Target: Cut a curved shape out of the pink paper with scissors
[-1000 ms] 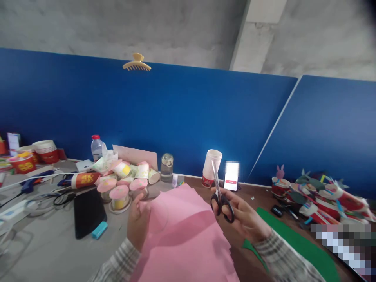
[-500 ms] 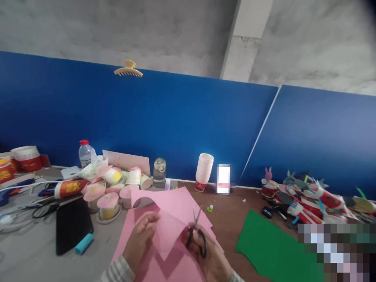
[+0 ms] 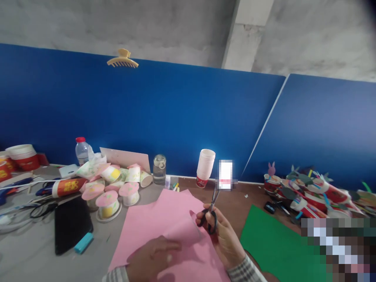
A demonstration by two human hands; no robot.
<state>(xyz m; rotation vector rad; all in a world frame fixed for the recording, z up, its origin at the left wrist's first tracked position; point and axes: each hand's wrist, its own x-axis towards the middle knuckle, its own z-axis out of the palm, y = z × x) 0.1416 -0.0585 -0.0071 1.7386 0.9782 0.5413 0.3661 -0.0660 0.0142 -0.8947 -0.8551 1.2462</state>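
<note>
My right hand (image 3: 225,235) is closed on a pair of scissors (image 3: 214,209) with black handles, the blades pointing up and away from me. Close to its fingertips, the curled edge of a pink paper sheet (image 3: 188,227) lifts; I cannot tell whether they pinch it. Across the lower part of the pink sheets (image 3: 147,219), my left hand (image 3: 154,258) lies palm down, fingers stretched to the right and a little blurred. The pink paper covers the middle of the desk in front of me.
Pink-topped paper cups (image 3: 107,203) crowd the left, with a black tablet-like slab (image 3: 73,225) and a cyan marker (image 3: 84,243). A glass jar (image 3: 159,169) and stacked cups (image 3: 205,168) stand by the blue partition (image 3: 176,117). Green sheet (image 3: 273,239) and cup crafts (image 3: 311,192) lie right.
My right hand has moved up and right with the scissors. My left hand has lowered from the raised pink sheet onto the paper, and that sheet now lies flatter.
</note>
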